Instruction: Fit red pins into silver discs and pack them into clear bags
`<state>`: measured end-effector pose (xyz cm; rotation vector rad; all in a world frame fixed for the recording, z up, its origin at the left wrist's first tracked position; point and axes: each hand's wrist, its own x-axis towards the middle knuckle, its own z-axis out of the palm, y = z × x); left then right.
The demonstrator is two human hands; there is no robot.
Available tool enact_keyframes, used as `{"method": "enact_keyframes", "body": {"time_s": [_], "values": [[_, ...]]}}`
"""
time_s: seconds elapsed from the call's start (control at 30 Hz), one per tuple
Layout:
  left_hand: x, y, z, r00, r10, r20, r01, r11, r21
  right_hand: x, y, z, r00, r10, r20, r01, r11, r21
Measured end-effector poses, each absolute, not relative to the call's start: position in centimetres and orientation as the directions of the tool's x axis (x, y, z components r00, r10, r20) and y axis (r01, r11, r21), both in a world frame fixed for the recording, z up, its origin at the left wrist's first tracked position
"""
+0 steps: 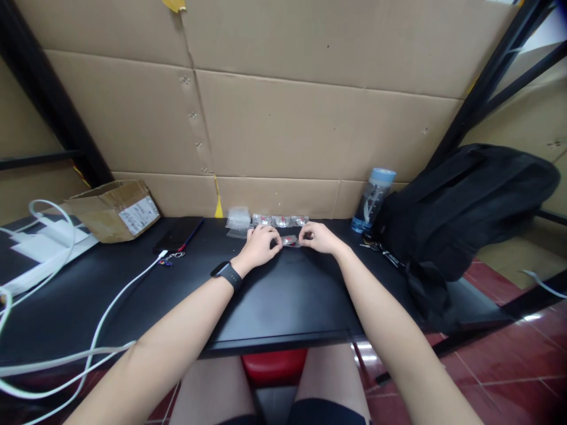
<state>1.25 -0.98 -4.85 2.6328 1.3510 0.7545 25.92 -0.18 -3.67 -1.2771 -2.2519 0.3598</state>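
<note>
A small clear plastic packet (290, 241) with a red mark lies flat at the middle of the black table (287, 295). My left hand (263, 245), with a dark watch on the wrist, pinches its left end. At its right end my right hand (318, 237) has thumb and fingertips closed on the edge. Just behind my hands is a row of similar clear packets (282, 221), also with red marks. To the left of that row sits a pile of clear plastic bags (238, 219), partly behind my left hand. The packet's contents are too small to make out.
On the left are a cardboard box (116, 212), a dark phone (179, 234), white cables (110, 313) and a power strip (48, 265). A blue-capped bottle (372, 199), keys (371, 242) and a black backpack (460, 206) stand at right. Cardboard (283, 130) walls the back.
</note>
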Motion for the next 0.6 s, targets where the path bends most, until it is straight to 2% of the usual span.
{"method": "enact_keyframes", "body": {"time_s": [0.17, 0.3, 0.4, 0.47, 0.6], "values": [[1.1, -1.1, -4.3, 0.397, 0.865, 0.308, 0.758, -0.498, 0.422, 25.9, -0.3, -3.6, -0.423, 0.869, 0.254, 0.701, 0.492, -0.516], [1.3, -0.9, -4.6, 0.372, 0.879, 0.299, 0.79, -0.469, 0.395, 25.4, -0.2, -4.1, -0.335, 0.917, 0.215, 0.788, 0.398, -0.47], [1.4, -0.7, -5.0, 0.344, 0.883, 0.319, 0.82, -0.448, 0.355, 25.0, -0.2, -4.3, -0.315, 0.892, 0.323, 0.769, 0.44, -0.464], [1.4, -0.7, -5.1, 0.333, 0.888, 0.319, 0.833, -0.435, 0.343, 24.7, -0.2, -4.4, -0.319, 0.871, 0.373, 0.709, 0.481, -0.516], [1.2, -0.6, -5.2, 0.306, 0.899, 0.313, 0.838, -0.41, 0.361, 24.3, -0.2, -4.7, -0.333, 0.884, 0.329, 0.595, 0.468, -0.654]]}}
